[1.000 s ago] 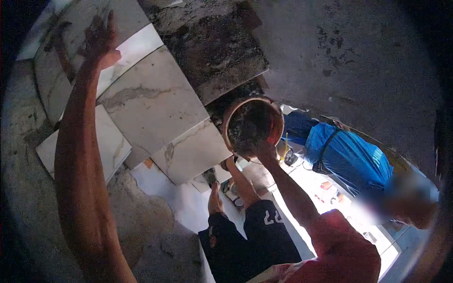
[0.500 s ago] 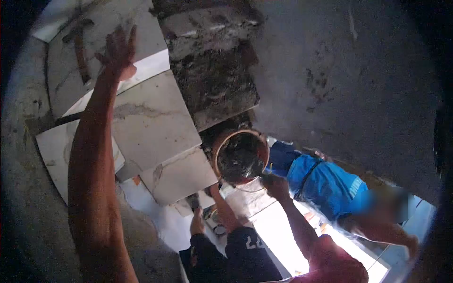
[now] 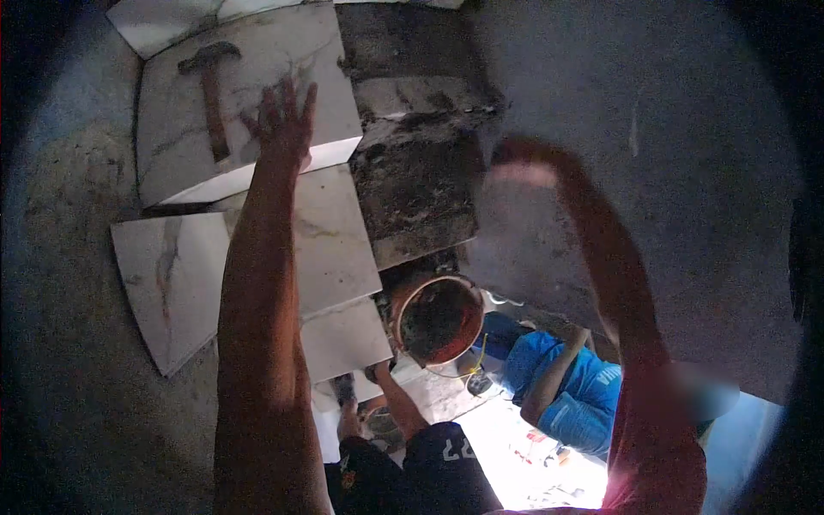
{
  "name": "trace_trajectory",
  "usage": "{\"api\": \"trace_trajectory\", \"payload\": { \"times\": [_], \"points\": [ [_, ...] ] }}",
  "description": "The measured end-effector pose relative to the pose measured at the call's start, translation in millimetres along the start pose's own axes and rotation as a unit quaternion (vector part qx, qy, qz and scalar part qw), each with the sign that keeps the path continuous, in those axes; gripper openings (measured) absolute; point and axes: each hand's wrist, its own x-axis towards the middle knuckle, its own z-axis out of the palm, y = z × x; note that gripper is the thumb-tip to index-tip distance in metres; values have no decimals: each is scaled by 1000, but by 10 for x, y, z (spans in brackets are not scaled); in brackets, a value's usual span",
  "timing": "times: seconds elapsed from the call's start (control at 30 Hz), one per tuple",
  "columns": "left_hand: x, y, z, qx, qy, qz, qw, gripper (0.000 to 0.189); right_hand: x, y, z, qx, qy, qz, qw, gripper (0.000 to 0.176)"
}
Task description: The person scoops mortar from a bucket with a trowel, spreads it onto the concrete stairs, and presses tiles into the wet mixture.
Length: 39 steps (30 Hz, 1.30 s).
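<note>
My left hand (image 3: 287,124) is open, fingers spread, on the marble-look tiled step (image 3: 322,81) near its pale front edge. A hammer (image 3: 214,112) with a brown handle lies on that tile, left of my fingers. My right hand (image 3: 532,163) is raised beside the rough, dark mortar-covered step (image 3: 416,172), close to the grey wall. Motion smears its fingers, so whether it holds anything cannot be made out. Below it a round orange-brown bucket (image 3: 477,322) with dark contents stands by the lower steps.
A loose marble-look tile (image 3: 172,279) leans at the left of the stairs. More tiled steps (image 3: 339,232) descend toward my feet. A person in a blue shirt (image 3: 571,369) is at lower right, beside the bucket. The grey wall (image 3: 687,172) borders the right side.
My right hand has risen from the bucket's rim to beside the rough step. My left hand stays spread on the tile. The view has shifted, showing more of the upper steps.
</note>
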Motion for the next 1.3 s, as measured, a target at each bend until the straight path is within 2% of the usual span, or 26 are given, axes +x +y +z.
{"api": "trace_trajectory", "payload": {
  "times": [0.03,0.1,0.17,0.23,0.27,0.33,0.37,0.43,0.47,0.5,0.53,0.57,0.63,0.67,0.7,0.73,0.8,0.83,0.9,0.93,1.0,1.03,1.17,1.2,1.27,1.3],
  "points": [
    [15,-50,38,9,-5,1,1000,90,-401,-356,88,-61,316,-88,943,36],
    [67,-78,175,-18,41,24,999,87,-275,-190,-535,18,48,63,997,33],
    [75,-56,227,-11,29,20,999,88,-711,-236,-378,-93,80,65,990,31],
    [72,-15,88,23,-8,-4,1000,89,-1058,45,216,-89,173,58,979,31],
    [66,-32,43,27,-6,-1,1000,89,-1226,89,567,-96,186,74,975,32],
    [40,-23,65,11,2,11,1000,91,-1324,235,1379,-2,86,100,991,34],
    [48,-12,50,15,-4,21,1000,91,-1263,519,2136,-33,129,54,990,37],
    [77,-2,-35,31,-44,5,999,97,-1162,483,3140,-36,347,-44,936,32],
    [83,-23,20,39,-58,22,997,97,-1062,498,3526,-38,228,17,973,29],
    [137,-109,111,47,-21,40,998,99,-922,548,3897,-39,104,73,991,26],
    [188,-185,253,52,15,61,997,102,-732,689,4389,33,172,67,982,23],
    [293,-329,418,56,4,75,996,102,-507,839,4791,100,243,61,963,21],
    [532,-562,644,10,207,254,945,102,-2,718,5086,74,223,223,946,17],
    [491,-506,590,15,206,262,943,102,351,741,5432,49,225,160,960,18],
    [407,-471,466,33,159,232,959,102,604,702,5727,25,226,97,969,19],
    [330,-420,362,52,110,201,972,103,483,530,5558,35,224,99,969,19],
    [345,-414,323,56,112,227,966,103,3,205,4825,115,157,159,968,25],
    [340,-414,302,55,120,243,961,104,-66,190,4959,116,158,161,967,25],
    [301,-374,266,69,109,237,963,106,-186,216,5174,138,346,64,926,30],
    [307,-351,226,88,96,228,965,107,-206,308,5161,139,351,65,924,30],
    [353,-420,302,77,102,239,963,108,-312,388,4957,159,55,112,979,34],
    [367,-503,368,65,103,248,961,109,-382,437,4984,205,131,86,966,35],
    [298,-377,304,63,103,203,972,111,-703,598,4948,247,145,128,950,29],
    [259,-353,283,69,101,203,972,110,-798,572,4788,238,148,127,952,29],
    [213,-264,192,65,115,189,973,109,-910,552,4418,98,74,129,984,26],
    [182,-173,140,92,50,130,986,109,-989,551,4359,107,118,149,976,25]
  ]
}}
